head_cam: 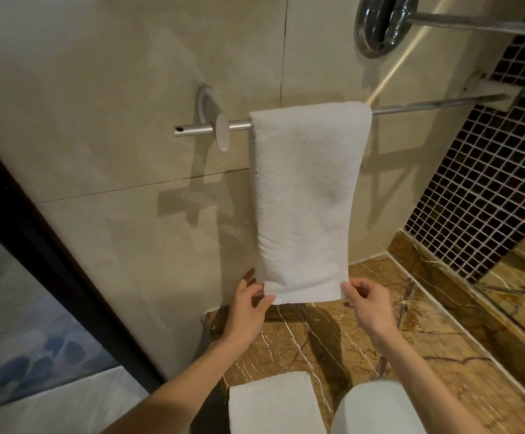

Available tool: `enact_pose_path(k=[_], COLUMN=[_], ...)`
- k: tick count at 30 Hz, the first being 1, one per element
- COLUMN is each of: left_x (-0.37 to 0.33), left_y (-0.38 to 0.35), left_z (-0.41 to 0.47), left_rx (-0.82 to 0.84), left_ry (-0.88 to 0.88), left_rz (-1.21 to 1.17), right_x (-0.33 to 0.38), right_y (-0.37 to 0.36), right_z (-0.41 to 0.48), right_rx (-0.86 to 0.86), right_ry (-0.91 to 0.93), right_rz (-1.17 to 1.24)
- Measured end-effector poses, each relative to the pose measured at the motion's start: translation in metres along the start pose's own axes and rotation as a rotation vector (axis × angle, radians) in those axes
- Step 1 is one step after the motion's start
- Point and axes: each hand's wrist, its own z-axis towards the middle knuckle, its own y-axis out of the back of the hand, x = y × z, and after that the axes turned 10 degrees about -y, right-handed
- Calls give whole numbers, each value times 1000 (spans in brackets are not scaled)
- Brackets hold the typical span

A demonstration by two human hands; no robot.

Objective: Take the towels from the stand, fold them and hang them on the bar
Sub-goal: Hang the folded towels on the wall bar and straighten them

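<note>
Towel (305, 198) draped over bar (239, 125), left grip (245, 311) and right grip (367, 305) pinching lower corners, folded towel (273, 402) cropped below.

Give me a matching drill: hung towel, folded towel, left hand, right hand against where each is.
1 hung towel
2 folded towel
3 left hand
4 right hand

A on the counter
B pinches towel's lower right corner
C over the bar
D pinches towel's lower left corner

Pairs: 1-C, 2-A, 3-D, 4-B
</note>
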Motion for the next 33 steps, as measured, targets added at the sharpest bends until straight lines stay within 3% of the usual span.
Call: enact_pose_path(k=[12,24,28,33], left_x=[0,13,12,13], left_y=[0,-1,-1,-3], left_z=[34,28,18,-3], left_rx=[148,36,14,41], left_ry=[-8,-55,-99,-108], left_rz=[71,12,32,9], right_x=[5,6,-1,-16], right_y=[-3,-15,-17,-20], right_z=[18,30,30,26], right_rx=[20,42,74,256], right_ry=[-50,-71,-151,-428], right_rz=[67,68,211,623])
